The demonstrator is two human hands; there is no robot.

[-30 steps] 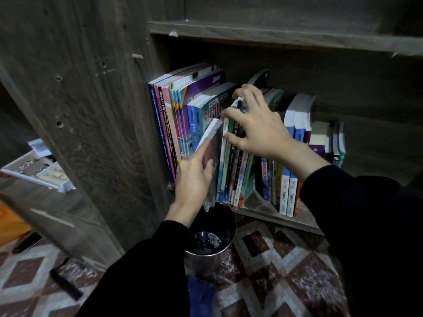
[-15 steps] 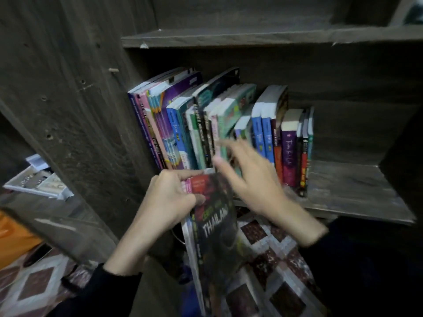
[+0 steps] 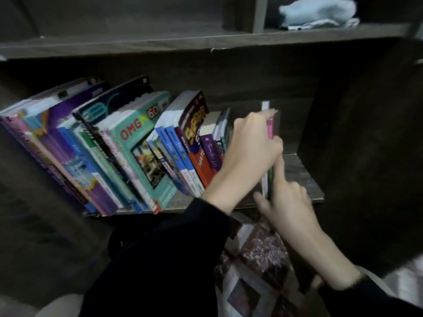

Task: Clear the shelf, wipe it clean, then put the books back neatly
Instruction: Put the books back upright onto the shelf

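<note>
A row of books [image 3: 128, 143] leans to the left on the dark wooden shelf [image 3: 304, 177], filling its left and middle. My left hand [image 3: 249, 147] grips a thin book [image 3: 270, 129] with a pink and green spine and holds it upright at the right end of the row. My right hand [image 3: 286, 202] steadies the bottom of that book, with a finger stretched up along its spine and the thumb out to the left. Both sleeves are black.
The right part of the shelf board is bare up to the cabinet's dark side wall [image 3: 357, 143]. A light blue cloth [image 3: 318, 14] lies on the shelf above. Below the shelf is a patterned tiled floor [image 3: 258, 266].
The thin book, pulled from the left of the row a second ago, has been carried right and now stands at the row's right end. Both hands moved right with it. The view panned right.
</note>
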